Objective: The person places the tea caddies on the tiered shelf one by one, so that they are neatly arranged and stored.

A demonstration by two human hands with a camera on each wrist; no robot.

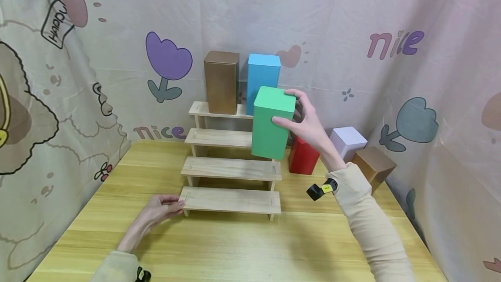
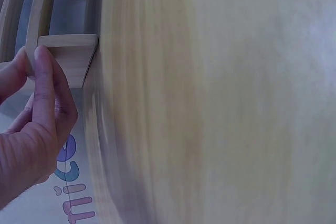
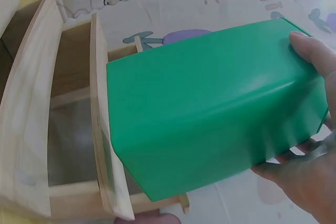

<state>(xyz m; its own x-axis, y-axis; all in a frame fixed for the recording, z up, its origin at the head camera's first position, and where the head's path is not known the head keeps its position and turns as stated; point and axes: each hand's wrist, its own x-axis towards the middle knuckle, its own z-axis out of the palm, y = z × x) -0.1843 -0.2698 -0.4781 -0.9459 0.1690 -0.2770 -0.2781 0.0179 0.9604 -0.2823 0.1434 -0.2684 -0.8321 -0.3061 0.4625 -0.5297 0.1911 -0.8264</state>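
My right hand [image 1: 309, 123] grips a tall green box [image 1: 273, 123], thumb on one side and fingers round the other. The box hangs upright before the right end of a four-step wooden display stand [image 1: 231, 169], overlapping its upper steps in the head view. Up close in the right wrist view, the green box [image 3: 210, 108] shows smooth sides, near the boards. At the stand's lower left, my left hand [image 1: 161, 209] pinches the end of the bottom step between thumb and fingers, as the left wrist view also shows. A brown box [image 1: 222, 84] and a blue box [image 1: 263, 71] stand on the top step.
Right of the stand, a red box [image 1: 303, 158], a white box [image 1: 347, 140] and a second, golden-brown box [image 1: 373, 166] stand on the wooden table [image 1: 242, 251]. A printed cloth [image 1: 328, 21] hangs behind and along both sides.
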